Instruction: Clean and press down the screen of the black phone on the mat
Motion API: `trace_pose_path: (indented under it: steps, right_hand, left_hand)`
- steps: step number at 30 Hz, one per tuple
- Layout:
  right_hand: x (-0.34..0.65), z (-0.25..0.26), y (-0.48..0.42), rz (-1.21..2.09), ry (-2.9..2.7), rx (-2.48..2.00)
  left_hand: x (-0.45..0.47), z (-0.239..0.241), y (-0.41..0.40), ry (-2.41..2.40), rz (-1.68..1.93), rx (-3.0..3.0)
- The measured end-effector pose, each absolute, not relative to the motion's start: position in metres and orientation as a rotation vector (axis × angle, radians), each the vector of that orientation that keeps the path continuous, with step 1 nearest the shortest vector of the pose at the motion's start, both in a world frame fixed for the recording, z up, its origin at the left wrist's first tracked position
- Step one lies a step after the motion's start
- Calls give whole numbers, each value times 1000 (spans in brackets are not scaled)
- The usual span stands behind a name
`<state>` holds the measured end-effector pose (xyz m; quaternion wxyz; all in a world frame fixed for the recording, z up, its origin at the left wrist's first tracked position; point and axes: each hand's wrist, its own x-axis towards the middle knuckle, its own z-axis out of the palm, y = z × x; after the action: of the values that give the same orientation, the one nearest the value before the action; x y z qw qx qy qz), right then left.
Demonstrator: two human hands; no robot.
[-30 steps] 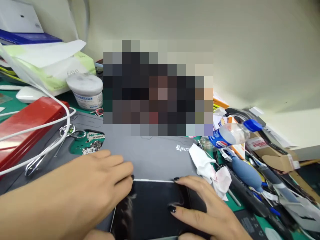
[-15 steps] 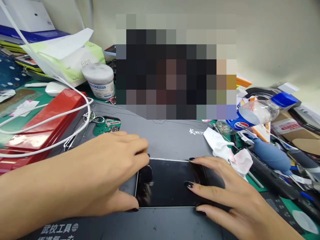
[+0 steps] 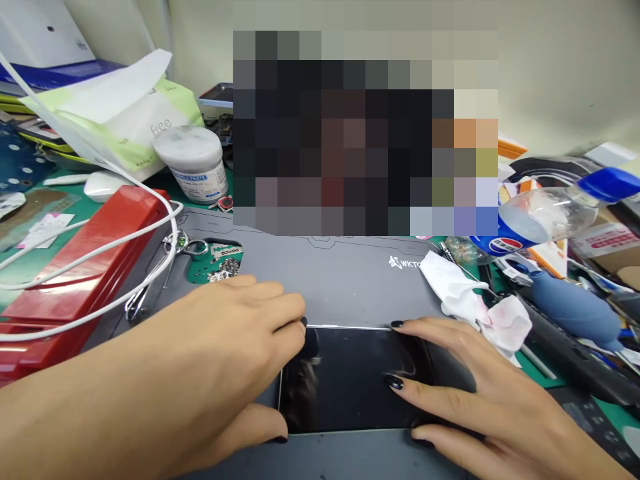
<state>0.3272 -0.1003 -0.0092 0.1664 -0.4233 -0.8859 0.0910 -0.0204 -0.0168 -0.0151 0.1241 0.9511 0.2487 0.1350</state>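
Note:
A black glossy phone (image 3: 350, 380) lies screen up on a grey work mat (image 3: 340, 280) in front of me. My left hand (image 3: 220, 373) rests on the phone's left edge, fingertips at its top left corner and thumb at its bottom left. My right hand (image 3: 465, 393) lies flat over the phone's right part, with its dark-nailed fingers spread on the glass. Both hands press on the phone; neither lifts it.
A red case (image 3: 80, 267) with a white cable (image 3: 150, 233) over it lies left. Tweezers (image 3: 160, 273), a white paste jar (image 3: 193, 163) and a tissue pack (image 3: 125, 120) sit behind. Right: crumpled wipe (image 3: 470, 300), blue air blower (image 3: 575, 310), plastic bottle (image 3: 545, 213) and clutter.
The view has shifted, so the phone sits fuller in view. Both hands stay on the phone in almost the same grip, the left fingers at its top left corner.

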Motion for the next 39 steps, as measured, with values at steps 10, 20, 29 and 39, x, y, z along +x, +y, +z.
trace_pose_path:
  steps: [10, 20, 29, 39]
  right_hand:
    - [329, -11, -102, 242, -2520, -1179]
    - [324, -8, -99, 186, -2549, -1163]
    - [324, -10, -100, 218, -2538, -1171]
    - [323, -9, -103, 231, -2544, -1197]
  left_hand:
    - [-13, -1, -13, 694, 341, 2820]
    - [-14, 1, -12, 692, 307, 2804]
    - [-16, -3, -14, 752, 212, 2764]
    - [-23, -13, -17, 834, 163, 2722]
